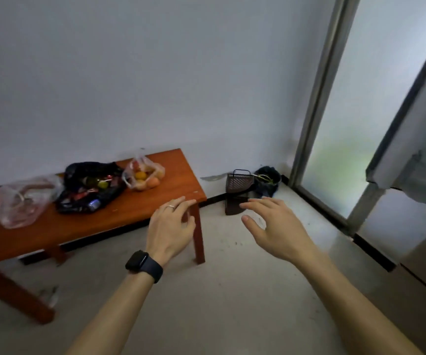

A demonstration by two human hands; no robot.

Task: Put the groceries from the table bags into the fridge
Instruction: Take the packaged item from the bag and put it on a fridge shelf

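Head view: reaching toward the bags, both hands empty

Head camera looks down on a low wooden surface (130,213) against the wall; three bags sit on it: a clear bag (20,201) at the left end, a black bag (89,185) in the middle with bottles and packets showing, and a fruit bag (144,176) just beside it toward the right end; groceries are visible inside the bags. Over the near right corner of the surface hovers the left hand (171,226), watch (143,262) on the wrist, fingers loosely spread, holding nothing; the right hand (270,226) hovers over the floor, apart from the bags, fingers spread, also empty. At the right frame edge stands the fridge (424,252); cannot tell if its door is ajar. Step, by my read: reach-in for a pick, nothing in transit. Next move calls for closing on the nearest bag, likely the fruit bag; the plastic is thin and the fruit loose and round, so gather the neck or lift items singly, then turn right to the fridge.
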